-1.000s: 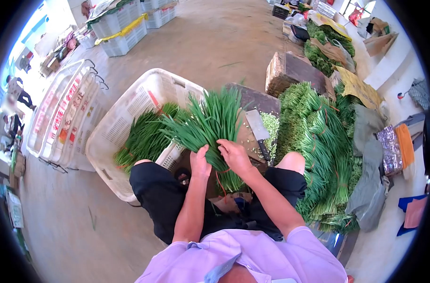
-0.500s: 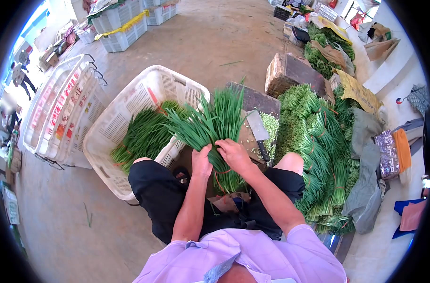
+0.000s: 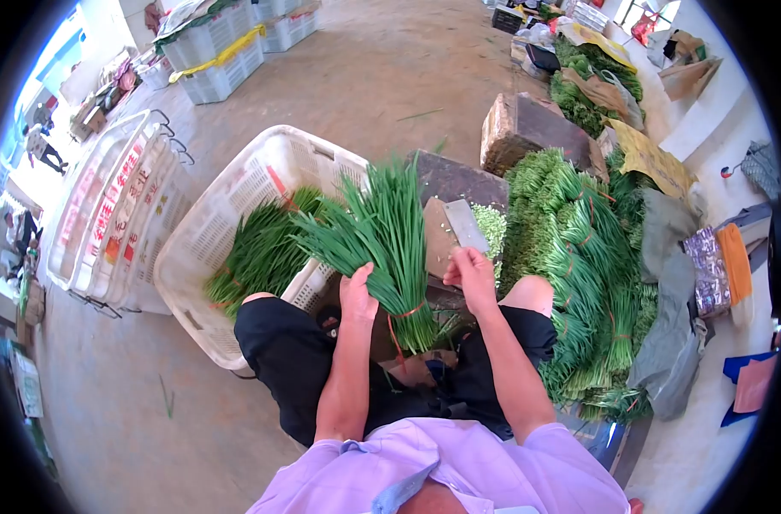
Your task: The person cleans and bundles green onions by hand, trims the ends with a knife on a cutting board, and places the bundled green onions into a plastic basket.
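My left hand (image 3: 357,291) is wrapped round a bundle of garlic chives (image 3: 389,227), upright with its leaves fanned upward. A red band circles its cut lower end, and a loose red strand hangs down. To the right, my right hand (image 3: 472,276) is closed over the handle end of a cleaver (image 3: 466,224); the fingers hide the handle. The cleaver's blade lies flat over a brown board (image 3: 438,230). Small pale-green cut stem pieces (image 3: 492,224) lie beside the blade.
Left stands a white plastic crate (image 3: 193,248) with chive bundles (image 3: 257,248) inside. Stacked crates (image 3: 107,214) are beyond it. A large heap of chives (image 3: 570,257) lies right, near grey sacking (image 3: 664,343). A dark block (image 3: 536,133) sits ahead. Distant people (image 3: 43,147) are at far left.
My right hand has left the chive bundle and moved right onto the cleaver's handle end. The left hand still holds the bundle, which has shifted slightly left.
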Demonstrator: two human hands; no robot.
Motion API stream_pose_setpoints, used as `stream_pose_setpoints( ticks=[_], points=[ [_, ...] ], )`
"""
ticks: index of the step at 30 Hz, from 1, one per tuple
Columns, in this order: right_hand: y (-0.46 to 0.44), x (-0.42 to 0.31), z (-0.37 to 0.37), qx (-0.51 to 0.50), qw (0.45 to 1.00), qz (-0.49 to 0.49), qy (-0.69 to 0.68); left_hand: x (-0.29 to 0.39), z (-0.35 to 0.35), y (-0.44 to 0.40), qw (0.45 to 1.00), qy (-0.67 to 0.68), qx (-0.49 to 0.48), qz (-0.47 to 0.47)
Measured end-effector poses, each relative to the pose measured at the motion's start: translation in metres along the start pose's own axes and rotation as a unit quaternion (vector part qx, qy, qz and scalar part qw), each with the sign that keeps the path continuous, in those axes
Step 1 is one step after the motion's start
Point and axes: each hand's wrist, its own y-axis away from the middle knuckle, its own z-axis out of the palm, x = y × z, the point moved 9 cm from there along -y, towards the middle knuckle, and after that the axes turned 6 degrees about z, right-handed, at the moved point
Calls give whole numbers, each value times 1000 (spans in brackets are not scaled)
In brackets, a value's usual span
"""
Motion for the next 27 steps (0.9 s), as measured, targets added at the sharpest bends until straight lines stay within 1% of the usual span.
stream_pose_setpoints(
  ticks=[1,2,4,5,6,7,8,9,10,11,12,13,14,16,17,18,20,21,24,26,27],
  points=[
    [0,2,-4,24,988,4,153,-2,1,-1,1000,7,-5,-10],
    [1,5,-7,49,952,10,301,-5,0,-2,1000,6,-11,-13],
    [1,17,-1,36,955,6,293,-20,1,-1,995,49,-34,-78],
    [1,24,16,-42,966,14,254,-25,3,0,990,68,-44,-114],
    [3,29,33,-122,969,21,213,-27,4,2,990,66,-47,-116],
    [2,28,40,-137,967,18,216,-31,2,4,987,88,-30,-130],
    [2,22,46,-138,967,13,215,-33,2,6,984,110,-15,-142],
    [4,19,48,-117,968,28,222,-30,4,5,987,102,-29,-119],
    [5,17,50,-97,967,45,230,-29,4,7,987,102,-30,-117],
    [0,14,48,-40,966,-5,256,-21,7,8,993,70,-43,-81],
    [-1,19,50,-43,965,-5,258,-14,11,12,997,39,-55,-43],
    [-2,16,49,-7,935,-52,350,-9,21,18,996,-23,-88,1],
    [-1,9,53,29,894,-98,436,-10,21,20,995,-29,-89,27],
    [11,3,67,8,890,-90,446,0,27,28,979,-187,-37,69],
    [14,6,73,-13,887,-88,454,1,23,29,974,-212,9,73],
    [17,10,77,-33,882,-85,461,2,17,26,975,-211,13,74],
    [13,18,72,-35,886,-67,458,-3,7,22,987,-152,35,33],
    [11,21,70,-37,891,-66,448,-1,5,23,986,-151,56,49],
    [12,18,73,-53,892,-70,444,3,4,20,986,-143,56,63],
    [9,16,72,-66,888,-76,449,6,6,20,988,-130,53,58],
    [6,16,68,-73,897,-74,430,8,10,21,990,-119,50,54]
  ],
)
